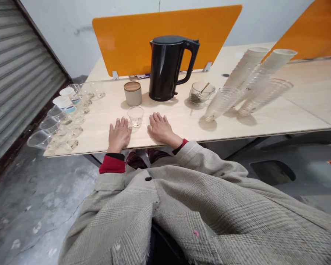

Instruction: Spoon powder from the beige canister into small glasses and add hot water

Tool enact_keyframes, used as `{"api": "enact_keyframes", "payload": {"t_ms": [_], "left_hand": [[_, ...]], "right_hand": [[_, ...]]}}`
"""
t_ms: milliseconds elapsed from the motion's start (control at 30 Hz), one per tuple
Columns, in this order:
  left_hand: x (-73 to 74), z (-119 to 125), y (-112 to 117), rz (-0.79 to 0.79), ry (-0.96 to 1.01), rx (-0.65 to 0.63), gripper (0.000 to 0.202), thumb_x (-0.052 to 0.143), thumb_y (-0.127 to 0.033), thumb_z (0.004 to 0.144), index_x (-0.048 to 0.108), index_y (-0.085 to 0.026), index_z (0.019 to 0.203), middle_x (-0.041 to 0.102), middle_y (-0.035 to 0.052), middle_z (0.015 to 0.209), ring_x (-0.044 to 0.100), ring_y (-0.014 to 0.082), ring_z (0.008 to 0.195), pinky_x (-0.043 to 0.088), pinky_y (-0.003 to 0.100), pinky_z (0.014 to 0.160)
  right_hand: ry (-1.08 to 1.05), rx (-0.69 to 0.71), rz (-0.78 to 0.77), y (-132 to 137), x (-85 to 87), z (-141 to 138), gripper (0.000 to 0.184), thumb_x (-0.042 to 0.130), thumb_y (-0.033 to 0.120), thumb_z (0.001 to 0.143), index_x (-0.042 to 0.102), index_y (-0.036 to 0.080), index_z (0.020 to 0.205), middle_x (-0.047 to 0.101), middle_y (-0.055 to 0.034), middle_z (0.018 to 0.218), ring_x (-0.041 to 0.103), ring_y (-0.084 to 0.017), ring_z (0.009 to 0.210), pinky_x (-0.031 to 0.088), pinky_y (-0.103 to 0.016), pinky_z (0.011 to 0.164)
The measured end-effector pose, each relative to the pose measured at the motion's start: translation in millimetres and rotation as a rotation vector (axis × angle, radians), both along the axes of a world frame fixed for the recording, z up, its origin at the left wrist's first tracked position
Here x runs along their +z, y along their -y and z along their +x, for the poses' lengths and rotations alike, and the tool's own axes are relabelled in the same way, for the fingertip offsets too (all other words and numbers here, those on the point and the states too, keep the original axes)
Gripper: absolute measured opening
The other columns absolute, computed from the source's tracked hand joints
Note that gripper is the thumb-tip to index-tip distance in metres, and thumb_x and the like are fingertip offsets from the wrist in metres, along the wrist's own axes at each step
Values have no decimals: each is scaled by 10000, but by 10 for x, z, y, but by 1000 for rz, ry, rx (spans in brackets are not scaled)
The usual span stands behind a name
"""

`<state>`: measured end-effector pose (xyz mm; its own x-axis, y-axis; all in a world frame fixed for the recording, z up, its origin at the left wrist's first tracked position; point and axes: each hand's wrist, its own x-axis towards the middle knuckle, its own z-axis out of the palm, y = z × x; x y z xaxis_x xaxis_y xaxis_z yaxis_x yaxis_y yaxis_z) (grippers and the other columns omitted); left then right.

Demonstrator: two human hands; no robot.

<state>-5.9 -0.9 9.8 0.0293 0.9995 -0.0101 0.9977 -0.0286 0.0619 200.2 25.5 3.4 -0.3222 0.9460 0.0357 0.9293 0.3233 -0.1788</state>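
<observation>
My left hand [119,135] and my right hand [160,129] lie flat and palm down near the front edge of the pale wooden table [182,125], holding nothing. A small clear glass [135,117] stands between them, almost touching my left hand. Behind it are a beige canister with a wooden lid [132,93] and a black electric kettle [165,69]. To the right, a glass cup [200,92] holds green leaves and a spoon. Stacks of clear plastic cups [264,97] lie tilted beyond it.
Several clear cups [41,139] and small glasses crowd the table's left end, beside a grey roller shutter [19,70]. Orange divider panels [165,38] stand along the table's back. Concrete floor lies below the front edge.
</observation>
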Motion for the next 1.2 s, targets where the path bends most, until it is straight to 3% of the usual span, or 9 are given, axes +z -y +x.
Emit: {"api": "enact_keyframes", "payload": {"t_ms": [567, 767, 1200], "left_hand": [[33, 19, 19, -10, 10, 6, 679, 184, -397, 1105, 304, -165, 1731, 238, 88, 1835, 174, 297, 1720, 173, 596, 1387], [54, 31, 34, -14, 6, -1, 691, 174, -388, 1104, 295, -110, 1725, 227, 97, 1837, 170, 306, 1720, 171, 604, 1387], [34, 27, 27, -21, -18, 7, 685, 167, -387, 1110, 281, -122, 1731, 217, 80, 1842, 163, 303, 1721, 166, 598, 1387]], "right_hand": [[7, 0, -7, 16, 17, -3, 701, 294, 315, 1070, 324, -22, 1684, 253, -224, 1808, 207, -383, 1696, 187, -616, 1364], [3, -2, -2, 2, -3, -4, 699, 301, 316, 1071, 324, -19, 1683, 254, -223, 1808, 208, -378, 1697, 185, -614, 1365], [-9, 0, 6, 8, -8, -6, 693, 311, 309, 1070, 335, -24, 1677, 266, -228, 1803, 219, -387, 1691, 187, -628, 1359]]}}
